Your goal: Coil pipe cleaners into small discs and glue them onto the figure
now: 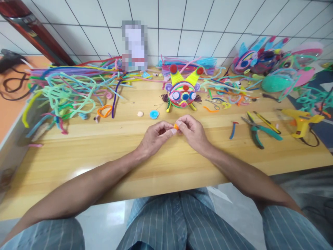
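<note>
My left hand [159,135] and my right hand [191,130] meet over the middle of the wooden table. Both pinch a small orange piece of pipe cleaner [176,127], mostly covered by the fingertips. Just beyond them stands a colourful pipe-cleaner mask figure [183,95] with yellow horns tipped in red and coiled round eyes. A blue coiled disc [154,114] and a small pale coil [140,114] lie to the left of it. An orange pipe-cleaner loop [104,111] rests farther left.
Piles of pipe cleaners [70,92] cover the back left. At right lie pliers [255,130], a yellow cutter [267,122], small scissors [214,101] and a yellow glue gun [299,121] with its cord. More finished figures [247,62] stand at the back right against the tiled wall.
</note>
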Available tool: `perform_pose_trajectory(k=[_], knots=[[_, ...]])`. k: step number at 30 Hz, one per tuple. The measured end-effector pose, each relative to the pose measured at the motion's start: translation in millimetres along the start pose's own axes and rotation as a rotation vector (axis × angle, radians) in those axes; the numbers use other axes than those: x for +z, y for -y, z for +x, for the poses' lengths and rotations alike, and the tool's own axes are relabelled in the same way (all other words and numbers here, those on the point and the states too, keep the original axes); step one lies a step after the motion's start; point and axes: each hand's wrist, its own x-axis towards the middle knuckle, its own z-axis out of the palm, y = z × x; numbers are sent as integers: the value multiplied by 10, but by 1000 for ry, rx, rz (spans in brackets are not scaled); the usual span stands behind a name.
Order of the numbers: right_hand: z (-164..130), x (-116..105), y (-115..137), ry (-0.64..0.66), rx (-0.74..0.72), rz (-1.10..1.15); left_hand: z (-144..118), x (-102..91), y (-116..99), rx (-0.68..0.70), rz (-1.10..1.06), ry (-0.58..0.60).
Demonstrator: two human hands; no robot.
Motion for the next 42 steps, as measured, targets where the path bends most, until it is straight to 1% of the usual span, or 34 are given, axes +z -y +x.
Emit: perform_pose_trajectory(k=[4,10,16,19,24,29,35,42], knots=[[-16,18,25,15,-8,-13,4,-5,28,-6,44,-21],[-18,10,39,47,-15,-7,8,-3,33,-11,27,-49],[-16,31,10,37,-5,161,27,-26,-10,-55,-14,-113],[-21,61,-19,43,-36,174,34,-30,-2,-74,-36,-131],[-36,75,-55,33,-89,137,23,-21,21,-79,-53,-101],[-32,41,-8,58,-104,158,26,-26,27,-69,-121,-54],[2,34,59,70,-66,235,52,-21,76,-84,-293,7],[-20,51,35,80,-40,236,52,-16,79,-104,-303,2]])
